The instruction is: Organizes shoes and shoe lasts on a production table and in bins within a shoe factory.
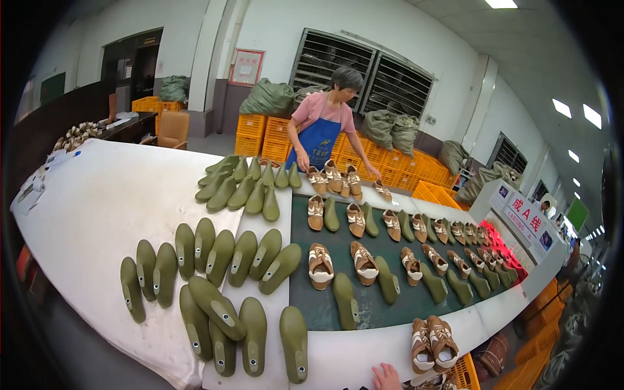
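Observation:
My left hand point(387, 377) shows only in part at the lower edge, its fingers spread over the white table edge point(364, 348), holding nothing that I can see. Just right of it stands a pair of brown sneakers point(434, 341) with pale trim, toes away from me. My right hand is out of view. In front, rows of brown sneakers point(364, 262) and green shoe lasts point(346, 300) lie on the dark green conveyor belt point(383, 315). More loose green lasts point(253, 335) lie to the left, some overlapping.
Across the table, a person in a blue apron point(322, 140) handles sneakers point(382, 190) at the belt's far edge. Below the near edge sits an orange crate point(466, 374). A white machine housing point(520, 218) with red light stands over the belt's right end. Stacked orange crates point(250, 133) line the wall.

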A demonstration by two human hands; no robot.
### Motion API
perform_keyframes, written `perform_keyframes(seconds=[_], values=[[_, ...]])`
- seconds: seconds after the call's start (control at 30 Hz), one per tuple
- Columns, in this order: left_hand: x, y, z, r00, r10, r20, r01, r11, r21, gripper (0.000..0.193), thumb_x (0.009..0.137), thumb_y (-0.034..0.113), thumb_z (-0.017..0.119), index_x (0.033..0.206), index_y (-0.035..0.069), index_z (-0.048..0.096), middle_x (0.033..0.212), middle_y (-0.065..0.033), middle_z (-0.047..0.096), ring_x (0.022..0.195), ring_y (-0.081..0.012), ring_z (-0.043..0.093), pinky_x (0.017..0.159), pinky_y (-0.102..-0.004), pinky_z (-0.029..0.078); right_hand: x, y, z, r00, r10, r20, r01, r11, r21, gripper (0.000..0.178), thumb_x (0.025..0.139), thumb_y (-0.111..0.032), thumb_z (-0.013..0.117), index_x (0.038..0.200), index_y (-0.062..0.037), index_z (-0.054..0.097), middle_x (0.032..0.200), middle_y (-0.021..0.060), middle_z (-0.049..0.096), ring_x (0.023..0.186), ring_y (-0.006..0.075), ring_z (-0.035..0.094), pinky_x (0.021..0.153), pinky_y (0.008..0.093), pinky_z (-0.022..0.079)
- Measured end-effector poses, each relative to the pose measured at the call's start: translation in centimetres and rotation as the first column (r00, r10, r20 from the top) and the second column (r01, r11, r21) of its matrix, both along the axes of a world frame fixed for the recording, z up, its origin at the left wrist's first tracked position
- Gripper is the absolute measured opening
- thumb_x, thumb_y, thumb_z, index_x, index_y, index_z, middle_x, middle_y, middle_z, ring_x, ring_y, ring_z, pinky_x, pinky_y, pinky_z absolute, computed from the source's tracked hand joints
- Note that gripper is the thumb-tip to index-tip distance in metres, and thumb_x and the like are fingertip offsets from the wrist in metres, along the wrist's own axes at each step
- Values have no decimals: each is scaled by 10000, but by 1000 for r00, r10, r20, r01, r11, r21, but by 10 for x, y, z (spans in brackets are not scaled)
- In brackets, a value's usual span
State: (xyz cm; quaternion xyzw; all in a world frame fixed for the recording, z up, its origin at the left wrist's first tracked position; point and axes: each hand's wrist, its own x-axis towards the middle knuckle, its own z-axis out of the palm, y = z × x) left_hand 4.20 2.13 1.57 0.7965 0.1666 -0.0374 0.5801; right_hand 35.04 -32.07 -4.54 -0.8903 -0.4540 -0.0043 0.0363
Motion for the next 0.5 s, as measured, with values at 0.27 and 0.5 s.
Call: perform_keyframes(seconds=[0.27,0.5], values=[[4,10,1,1000,-14,-1,14,999,32,313,868,193,510,1130,23,538,1044,-178,587,949,-271,562,836,-330,441,-8,4,13,1000,-10,-27,11,999,32,482,869,-276,443,1321,-130,363,1322,236,325,1195,431,317,983,508,278],[-13,15,2,999,-15,-50,16,999,29,313,869,192,510,1130,22,538,1044,-175,588,948,-268,562,835,-329,441,-9,10,10,998,-55,-16,55,998,13,499,860,-271,442,1334,-145,345,1334,226,314,1216,416,297,993,506,261]])
